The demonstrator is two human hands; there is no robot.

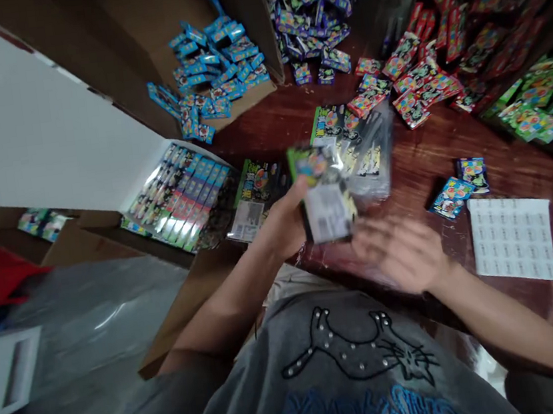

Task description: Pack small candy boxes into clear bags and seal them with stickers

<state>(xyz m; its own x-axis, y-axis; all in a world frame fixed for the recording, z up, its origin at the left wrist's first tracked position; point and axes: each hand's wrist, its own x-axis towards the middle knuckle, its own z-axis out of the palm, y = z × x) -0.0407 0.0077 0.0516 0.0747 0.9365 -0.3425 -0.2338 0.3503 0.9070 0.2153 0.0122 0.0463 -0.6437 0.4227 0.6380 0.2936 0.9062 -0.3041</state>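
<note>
My left hand [286,222] is closed round a small stack of clear-wrapped packets [325,194] with a green top and a white label, held above the dark red table [418,169]. My right hand [403,252] hovers just right of and below that stack, smeared by motion, fingers apparently spread toward it. Behind the stack lies a pile of similar clear packets [364,146] on the table.
A white sticker sheet [512,238] lies at right beside two blue packets [460,186]. Heaps of red packets [421,75], green packets [541,107], purple packets [313,14] and blue packets [211,67] in a cardboard box surround the table. A tray of wrapped packs [179,199] stands at left.
</note>
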